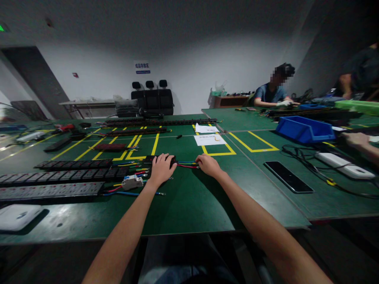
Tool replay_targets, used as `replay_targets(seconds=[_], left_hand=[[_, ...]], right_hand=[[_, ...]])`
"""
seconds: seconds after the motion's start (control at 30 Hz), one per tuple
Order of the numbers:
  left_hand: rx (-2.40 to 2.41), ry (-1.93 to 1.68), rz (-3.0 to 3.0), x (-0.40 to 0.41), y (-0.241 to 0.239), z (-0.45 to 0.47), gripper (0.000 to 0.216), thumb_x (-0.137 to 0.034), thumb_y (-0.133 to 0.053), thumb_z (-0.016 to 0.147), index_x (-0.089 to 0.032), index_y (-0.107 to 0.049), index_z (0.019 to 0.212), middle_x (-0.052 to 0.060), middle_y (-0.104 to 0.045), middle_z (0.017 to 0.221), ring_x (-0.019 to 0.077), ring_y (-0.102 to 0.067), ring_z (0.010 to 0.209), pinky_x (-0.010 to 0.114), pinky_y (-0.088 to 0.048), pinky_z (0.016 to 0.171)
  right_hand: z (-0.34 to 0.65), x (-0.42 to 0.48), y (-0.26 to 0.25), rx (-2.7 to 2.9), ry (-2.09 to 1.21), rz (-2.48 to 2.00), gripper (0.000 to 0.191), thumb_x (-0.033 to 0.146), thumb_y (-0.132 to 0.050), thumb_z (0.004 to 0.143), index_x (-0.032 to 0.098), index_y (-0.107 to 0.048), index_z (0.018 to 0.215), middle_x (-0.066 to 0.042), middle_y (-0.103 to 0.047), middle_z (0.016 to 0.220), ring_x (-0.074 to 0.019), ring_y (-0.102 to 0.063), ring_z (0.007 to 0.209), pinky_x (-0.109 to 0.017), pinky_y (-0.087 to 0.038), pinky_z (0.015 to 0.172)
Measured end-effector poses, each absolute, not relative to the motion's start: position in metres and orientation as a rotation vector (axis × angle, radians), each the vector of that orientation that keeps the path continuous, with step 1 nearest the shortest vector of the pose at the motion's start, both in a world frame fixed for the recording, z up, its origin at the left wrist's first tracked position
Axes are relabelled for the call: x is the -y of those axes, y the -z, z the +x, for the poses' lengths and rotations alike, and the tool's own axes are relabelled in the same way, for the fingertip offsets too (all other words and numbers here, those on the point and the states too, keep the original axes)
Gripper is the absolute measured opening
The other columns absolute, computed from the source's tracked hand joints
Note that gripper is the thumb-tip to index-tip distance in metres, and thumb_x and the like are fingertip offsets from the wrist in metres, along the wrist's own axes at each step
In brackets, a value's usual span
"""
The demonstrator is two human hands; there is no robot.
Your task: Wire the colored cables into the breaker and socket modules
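Observation:
My left hand (161, 167) lies over a small black module (148, 158), its fingers curled on the top and far edge. Red, green and blue wires (186, 165) run from the module's right side across the green table. At their far end my right hand (209, 165) is closed, thumb and finger pinching the wire ends; the red wire's metal lug shows just below. To the left of my left wrist sits a grey-white circuit breaker (132, 182). Long black socket strips (53, 192) with loose coloured wires lie further left.
A black phone (288, 176) lies to the right, near a white power adapter (345, 165) with black cables and a blue bin (304, 129). Paper sheets (209, 140) lie ahead among yellow tape lines. A white device (19, 217) stands front left. A co-worker (272, 92) sits back right.

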State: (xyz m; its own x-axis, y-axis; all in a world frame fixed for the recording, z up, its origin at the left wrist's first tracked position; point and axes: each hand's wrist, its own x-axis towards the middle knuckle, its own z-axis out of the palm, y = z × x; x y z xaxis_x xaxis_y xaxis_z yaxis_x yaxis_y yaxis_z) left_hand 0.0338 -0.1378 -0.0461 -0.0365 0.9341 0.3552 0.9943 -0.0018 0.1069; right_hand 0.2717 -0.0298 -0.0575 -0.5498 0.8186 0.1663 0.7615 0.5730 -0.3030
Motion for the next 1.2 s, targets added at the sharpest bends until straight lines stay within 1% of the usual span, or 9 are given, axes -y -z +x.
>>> replay_targets(seconds=[0.17,0.47,0.73,1.2], left_hand=[[2.075,0.489,-2.043,0.1375,0.0467,0.0336,0.048,-0.048,-0.043,0.105,-0.023,-0.059,0.143,0.013,-0.058,0.151,0.0333,-0.047,0.144,0.06,-0.033,0.121],[2.092,0.476,-2.057,0.1378,0.0447,0.0334,0.05,-0.049,-0.041,0.105,-0.023,-0.058,0.144,0.013,-0.057,0.152,0.0329,-0.047,0.145,0.061,-0.032,0.122],[2.1,0.47,-2.054,0.1391,0.0423,0.0345,0.049,-0.048,-0.042,0.105,-0.023,-0.058,0.144,0.013,-0.057,0.152,0.0326,-0.047,0.145,0.06,-0.032,0.122],[2.08,0.479,-2.044,0.137,0.0468,0.0324,0.049,-0.049,-0.042,0.105,-0.023,-0.059,0.143,0.014,-0.057,0.151,0.0334,-0.047,0.144,0.061,-0.033,0.121]], right_hand=[[0.2713,0.03,0.0576,2.511,-0.277,-1.312,0.03,0.016,-0.046,0.1,0.02,-0.074,0.109,-0.008,-0.069,0.115,-0.0193,-0.065,0.101,-0.026,-0.044,0.079],[0.272,0.0287,0.0585,2.506,-0.322,-1.284,0.03,0.017,-0.045,0.102,0.02,-0.074,0.112,-0.01,-0.068,0.115,-0.0192,-0.064,0.101,-0.027,-0.045,0.082],[0.2717,0.0285,0.0586,2.502,-0.31,-1.269,0.028,0.015,-0.047,0.102,0.019,-0.073,0.109,-0.009,-0.069,0.114,-0.0181,-0.064,0.098,-0.026,-0.044,0.079],[0.2707,0.0299,0.0582,2.496,-0.297,-1.303,0.028,0.015,-0.047,0.101,0.021,-0.074,0.109,-0.008,-0.069,0.113,-0.0185,-0.064,0.098,-0.026,-0.043,0.079]])
